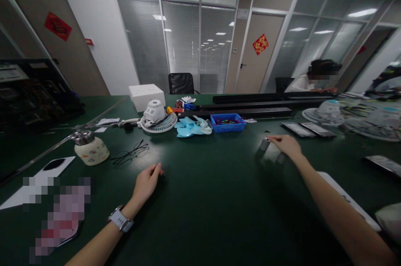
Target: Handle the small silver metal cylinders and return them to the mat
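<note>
My left hand [146, 182] rests on the dark green table [206, 199] with its fingers loosely curled and nothing in it; a watch sits on that wrist. My right hand [286, 144] reaches forward over the table, its fingertips touching a small grey cylinder [265, 144] that stands upright. A pair of black glasses [130, 153] lies just beyond my left hand. Further back are a white fan motor on its round grille [156, 119], light blue fan blades [191, 127] and a blue tray [227, 123] of small parts.
A cream jar with a metal lid [90, 148] stands at the left. A white box [146, 96] and long black rails [250, 107] lie at the back. Dark flat panels [308, 129] and more fan grilles [332, 113] fill the right. Another person [316, 80] sits at the far right.
</note>
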Demonstrator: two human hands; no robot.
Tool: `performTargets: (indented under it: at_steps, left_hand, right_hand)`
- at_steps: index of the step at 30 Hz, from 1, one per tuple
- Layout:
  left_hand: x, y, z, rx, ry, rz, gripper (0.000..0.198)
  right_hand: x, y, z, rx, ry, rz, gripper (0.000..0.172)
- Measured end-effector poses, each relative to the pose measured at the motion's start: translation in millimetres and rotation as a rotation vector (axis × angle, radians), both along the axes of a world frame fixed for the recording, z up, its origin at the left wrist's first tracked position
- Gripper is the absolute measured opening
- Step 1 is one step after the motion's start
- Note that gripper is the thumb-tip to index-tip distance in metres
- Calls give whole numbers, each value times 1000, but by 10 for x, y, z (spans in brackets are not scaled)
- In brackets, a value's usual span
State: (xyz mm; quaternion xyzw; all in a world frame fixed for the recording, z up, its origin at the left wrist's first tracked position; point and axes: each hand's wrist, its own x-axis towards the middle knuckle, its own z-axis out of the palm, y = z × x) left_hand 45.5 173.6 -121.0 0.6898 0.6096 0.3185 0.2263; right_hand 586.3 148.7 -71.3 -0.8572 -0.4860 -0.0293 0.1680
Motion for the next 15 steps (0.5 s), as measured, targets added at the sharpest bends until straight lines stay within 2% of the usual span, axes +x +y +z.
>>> performTargets:
  at_steps: [5, 10, 13, 15]
  left_hand:
    - [11, 0, 7, -2, 16, -7, 51]
    - [11, -6, 2, -1, 23, -11, 50]
    - [11, -11, 5, -3, 25, -11, 51]
    - [12, -16, 11, 1, 27, -21, 51]
  right_hand:
    - [-68, 20, 28, -71, -132, 19, 43]
    - [-61, -10, 26, -138, -224, 65, 49]
    - [33, -142, -44, 0, -218, 114, 70]
    - [118, -273, -145, 76, -94, 130, 89]
